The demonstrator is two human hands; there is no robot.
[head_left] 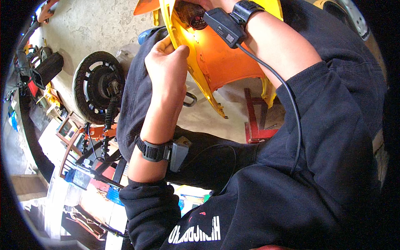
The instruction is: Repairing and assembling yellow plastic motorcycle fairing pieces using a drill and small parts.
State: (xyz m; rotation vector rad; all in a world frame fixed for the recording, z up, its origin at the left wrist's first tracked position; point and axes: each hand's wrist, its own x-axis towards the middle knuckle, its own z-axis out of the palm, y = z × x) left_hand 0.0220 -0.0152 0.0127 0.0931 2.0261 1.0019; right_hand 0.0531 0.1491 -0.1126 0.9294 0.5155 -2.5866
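Right now, the work looks partly done, somewhere in the middle. The big yellow and orange shell [227,58] is at the top of the view, in front of the person and between the legs. Its yellow rim [167,14] and its orange middle sit together as one curved shape. That much seems done, but I cannot tell if the parts are fixed tight or just resting together.

The left hand [168,62] is on the side of the shell. Its thumb and fingers pinch the yellow rim, with some fingers tucked out of sight behind it. The right hand [218,5] is up at the top edge, and most of it is cut off. I cannot tell if its fingers are spread, pressed together or pinching something. A dark round thing [198,18] is close by it, but I cannot see if the hand touches it.

What is left? The shell is in the hands and is not on the black wheel [98,87] and its springs [109,114], which are well apart from it on the left. So my guess is that the shell is not finished with yet. A red stand [258,135] is on the floor past the shell's bottom end. I see no tool in the left hand.
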